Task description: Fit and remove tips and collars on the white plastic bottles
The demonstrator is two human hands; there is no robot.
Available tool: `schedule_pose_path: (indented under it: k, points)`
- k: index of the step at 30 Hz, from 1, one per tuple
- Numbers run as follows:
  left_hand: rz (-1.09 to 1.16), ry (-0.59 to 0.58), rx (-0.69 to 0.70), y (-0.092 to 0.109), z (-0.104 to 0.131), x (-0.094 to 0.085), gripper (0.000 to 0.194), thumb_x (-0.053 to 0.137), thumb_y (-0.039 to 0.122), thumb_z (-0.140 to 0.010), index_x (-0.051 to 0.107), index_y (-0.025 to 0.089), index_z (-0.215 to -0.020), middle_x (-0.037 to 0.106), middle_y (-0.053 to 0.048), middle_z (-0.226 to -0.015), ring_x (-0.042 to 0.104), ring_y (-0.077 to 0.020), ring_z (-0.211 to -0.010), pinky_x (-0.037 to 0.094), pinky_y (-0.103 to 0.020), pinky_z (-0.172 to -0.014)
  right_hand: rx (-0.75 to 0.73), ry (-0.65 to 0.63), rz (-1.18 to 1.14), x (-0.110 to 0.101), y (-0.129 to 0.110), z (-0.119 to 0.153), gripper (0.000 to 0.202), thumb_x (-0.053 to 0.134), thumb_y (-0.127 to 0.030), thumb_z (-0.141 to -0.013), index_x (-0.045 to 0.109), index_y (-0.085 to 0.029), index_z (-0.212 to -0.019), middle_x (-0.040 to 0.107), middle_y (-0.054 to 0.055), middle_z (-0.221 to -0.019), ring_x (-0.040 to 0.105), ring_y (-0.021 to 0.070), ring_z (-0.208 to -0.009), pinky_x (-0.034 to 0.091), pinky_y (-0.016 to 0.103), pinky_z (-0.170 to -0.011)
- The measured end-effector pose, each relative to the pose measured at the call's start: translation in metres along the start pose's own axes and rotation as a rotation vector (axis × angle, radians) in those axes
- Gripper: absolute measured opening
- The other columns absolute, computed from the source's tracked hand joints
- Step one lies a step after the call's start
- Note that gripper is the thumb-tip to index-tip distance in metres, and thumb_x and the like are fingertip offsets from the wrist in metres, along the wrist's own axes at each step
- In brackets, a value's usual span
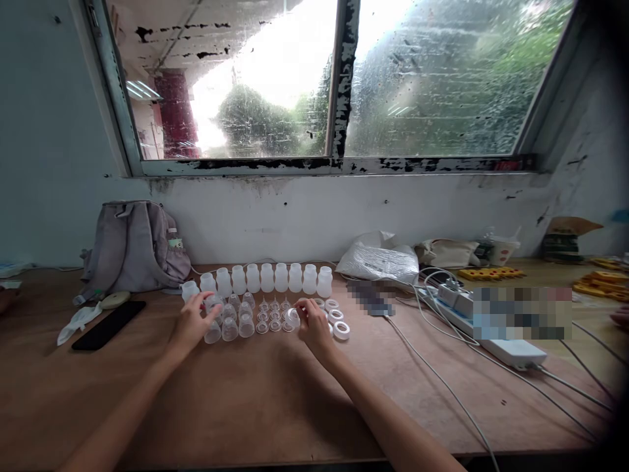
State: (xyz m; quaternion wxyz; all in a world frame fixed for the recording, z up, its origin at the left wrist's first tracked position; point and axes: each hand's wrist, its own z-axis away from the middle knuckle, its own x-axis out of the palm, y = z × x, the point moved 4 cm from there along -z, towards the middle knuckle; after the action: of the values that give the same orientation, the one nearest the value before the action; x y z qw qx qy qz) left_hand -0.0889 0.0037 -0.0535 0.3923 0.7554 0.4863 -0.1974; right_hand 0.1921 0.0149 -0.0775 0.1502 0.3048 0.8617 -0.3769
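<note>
Several frosted white bottles (266, 278) stand in a row across the table. In front of them on the left are several clear domed caps (229, 329). My left hand (192, 321) has its fingers curved around a clear cap at the left end of that group. Clear nipples (275, 314) sit in short rows to the right of the caps. My right hand (314, 328) pinches a small clear round piece (293, 318) at the right edge of the nipples. White rings (341, 330) lie just right of my right hand, partly hidden by it.
A grey backpack (132, 246) leans on the wall at left, near a black phone (109, 325). At right are a silver bag (378, 259), a white power strip (511, 351), cables and yellow parts (491, 274). Another person's hand (620, 318) shows at the right edge.
</note>
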Motion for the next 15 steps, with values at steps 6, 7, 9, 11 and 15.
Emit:
schedule_pose_path:
  k: [6,7,9,11,15]
  points:
    - [-0.112,-0.078,-0.154,-0.078,0.002,0.012,0.039,0.047,0.038,-0.067,0.053,0.015,-0.098,0.054,-0.007,-0.086,0.056,-0.0196,-0.074,0.045,-0.03,-0.071,-0.048,-0.066,-0.037,0.004,-0.002,0.003,0.017,0.035,-0.011,-0.079,0.051,-0.018,-0.079,0.054,0.006,-0.08,0.05,0.016,-0.072,0.038,0.026,-0.063]
    - [-0.104,-0.092,-0.166,-0.085,0.004,0.017,0.041,0.047,0.037,-0.066,0.052,0.014,-0.099,0.054,-0.007,-0.087,0.056,-0.0201,-0.076,0.045,-0.031,-0.072,-0.063,-0.085,-0.038,0.006,-0.002,0.004,0.017,0.036,-0.011,-0.079,0.051,-0.018,-0.079,0.054,0.005,-0.079,0.05,0.016,-0.072,0.038,0.026,-0.063]
    - [-0.081,-0.106,-0.17,-0.093,0.006,0.027,0.042,0.046,0.035,-0.066,0.05,0.013,-0.101,0.055,-0.008,-0.089,0.056,-0.0209,-0.079,0.045,-0.032,-0.074,-0.093,-0.128,-0.042,0.009,-0.003,0.006,0.017,0.036,-0.011,-0.079,0.051,-0.019,-0.079,0.054,0.005,-0.079,0.051,0.0159,-0.073,0.038,0.026,-0.064]
    - [-0.058,-0.107,-0.161,-0.095,0.007,0.033,0.041,0.046,0.033,-0.066,0.048,0.012,-0.102,0.054,-0.009,-0.092,0.056,-0.0218,-0.081,0.044,-0.034,-0.076,-0.118,-0.168,-0.044,0.013,-0.004,0.009,0.017,0.037,-0.011,-0.079,0.051,-0.019,-0.079,0.054,0.005,-0.079,0.051,0.0153,-0.073,0.039,0.025,-0.064]
    - [-0.065,0.068,-0.094,-0.075,0.004,0.024,0.037,0.046,0.03,-0.068,0.048,0.013,-0.101,0.049,-0.012,-0.099,0.051,-0.0258,-0.093,0.042,-0.038,-0.082,-0.133,-0.241,-0.019,0.021,-0.003,0.014,0.012,0.04,-0.013,-0.078,0.051,-0.018,-0.076,0.054,0.004,-0.077,0.05,0.0132,-0.068,0.038,0.023,-0.061]
